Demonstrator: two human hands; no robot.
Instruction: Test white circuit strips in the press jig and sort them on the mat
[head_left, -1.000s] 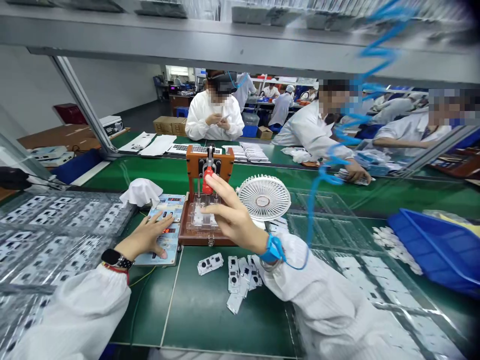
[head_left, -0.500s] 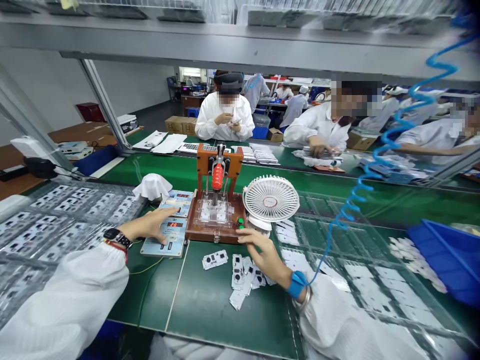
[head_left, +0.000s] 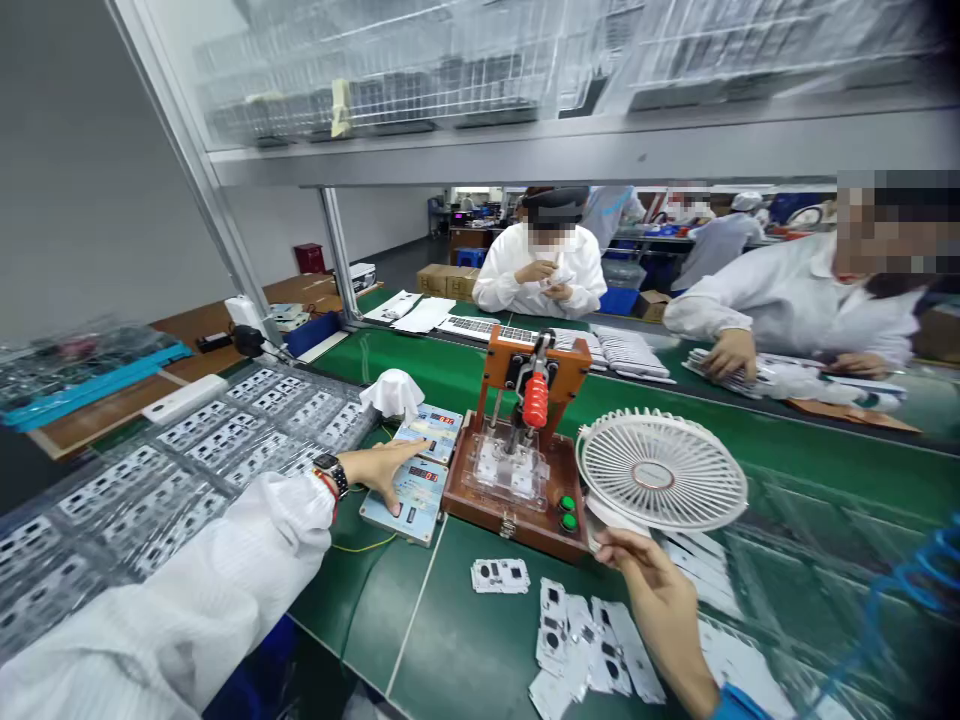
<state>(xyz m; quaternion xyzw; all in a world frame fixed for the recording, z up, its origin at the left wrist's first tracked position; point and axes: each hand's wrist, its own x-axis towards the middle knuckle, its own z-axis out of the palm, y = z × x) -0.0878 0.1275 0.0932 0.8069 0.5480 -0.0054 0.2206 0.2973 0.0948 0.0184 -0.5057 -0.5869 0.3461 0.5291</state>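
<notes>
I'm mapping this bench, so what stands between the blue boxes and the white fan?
The head view shows a brown-based press with a red handle between the blue boxes and white fan.

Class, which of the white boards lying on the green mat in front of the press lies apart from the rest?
The single white board at the left: a visible gap separates it from the others, bunched in a pile.

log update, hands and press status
Left hand at pale blue display boxes; right hand near round white fan. Orange press, red handle, between; flat white boards in front.
</notes>
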